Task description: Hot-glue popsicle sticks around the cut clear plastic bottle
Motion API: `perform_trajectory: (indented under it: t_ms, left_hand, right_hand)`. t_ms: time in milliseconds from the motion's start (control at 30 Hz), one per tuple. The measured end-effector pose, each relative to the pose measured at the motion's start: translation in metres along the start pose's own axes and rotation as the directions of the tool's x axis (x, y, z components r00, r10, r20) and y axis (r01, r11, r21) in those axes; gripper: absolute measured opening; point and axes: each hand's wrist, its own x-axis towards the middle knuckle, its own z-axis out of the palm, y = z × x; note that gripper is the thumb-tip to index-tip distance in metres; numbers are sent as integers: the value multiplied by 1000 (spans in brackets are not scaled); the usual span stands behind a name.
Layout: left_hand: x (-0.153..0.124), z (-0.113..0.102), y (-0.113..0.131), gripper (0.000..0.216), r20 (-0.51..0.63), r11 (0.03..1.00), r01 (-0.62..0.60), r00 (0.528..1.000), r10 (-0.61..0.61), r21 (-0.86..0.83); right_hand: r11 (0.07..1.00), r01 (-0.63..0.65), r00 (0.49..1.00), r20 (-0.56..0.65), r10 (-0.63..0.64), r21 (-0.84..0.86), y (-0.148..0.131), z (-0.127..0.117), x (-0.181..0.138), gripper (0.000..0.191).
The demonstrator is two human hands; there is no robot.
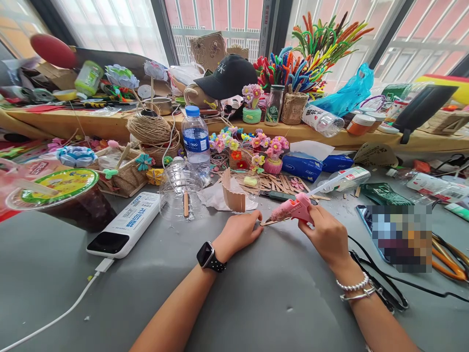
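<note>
My right hand (pixel 327 234) is wrapped round a pink hot glue gun (pixel 292 209), its nozzle pointing left. A white glue stick (pixel 331 180) sticks out of the gun's back end. Just under the nozzle lies a thin wooden craft stick (pixel 273 223), and my left hand (pixel 240 231) pinches its left end between thumb and fingers. Behind my left hand stands a curved piece made of craft sticks (pixel 233 194) joined side by side, resting on white tissue. A cut clear plastic bottle (pixel 179 188) with one craft stick on it is to the left.
Loose craft sticks (pixel 280 183) lie behind the gun. A power bank (pixel 126 226) and a lidded drink cup (pixel 69 198) stand at left, a water bottle (pixel 195 142) behind. To the right are a phone (pixel 368 230), the gun's black cord (pixel 414 285) and orange-handled scissors (pixel 449 261).
</note>
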Motion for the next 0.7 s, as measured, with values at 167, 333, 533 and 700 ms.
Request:
perform_trajectory:
  t_ms: [167, 333, 533, 700]
  left_hand:
    - [0, 0, 0, 20, -4, 1000, -9, 1000, 9, 7]
    - [0, 0, -1, 20, -12, 1000, -20, 1000, 20, 5]
    - [0, 1, 0, 20, -11, 1000, -17, 1000, 17, 11]
    - [1, 0, 0, 20, -8, 1000, -13, 1000, 13, 13]
  right_hand:
    - [1000, -20, 998, 52, 20, -1, 2, -1, 0, 17]
    - [1000, -23, 998, 52, 24, -3, 6, 0, -2, 17]
    - [999, -31, 998, 47, 32, -29, 8, 0, -2, 20]
    - [992, -129, 991, 39, 128, 6, 9, 1, -2, 25]
